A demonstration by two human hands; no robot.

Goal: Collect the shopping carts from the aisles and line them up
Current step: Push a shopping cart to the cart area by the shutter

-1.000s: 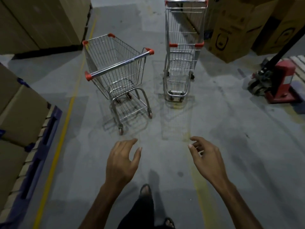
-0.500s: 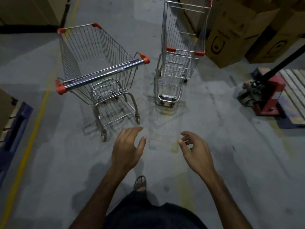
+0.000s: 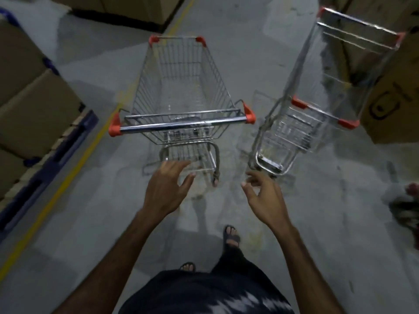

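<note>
Two empty wire shopping carts with orange corner caps stand on the grey floor. The nearer cart (image 3: 181,91) is straight ahead, its chrome handle bar (image 3: 181,126) facing me. The second cart (image 3: 326,94) stands to its right, tilted in the view. My left hand (image 3: 166,189) is open, fingers spread, below the handle bar and not touching it. Beside it, my right hand (image 3: 264,197) is open with curled fingers, in the gap between the two carts, holding nothing.
Stacked cardboard boxes (image 3: 34,105) on a blue pallet (image 3: 56,150) line the left side behind a yellow floor line (image 3: 68,175). More boxes (image 3: 390,105) stand at the right behind the second cart. A blurred red pallet jack part (image 3: 408,207) is at the right edge.
I have stepped closer and turned, so the nearer cart's handle now faces me squarely. Both hands have risen toward the handle, still empty.
</note>
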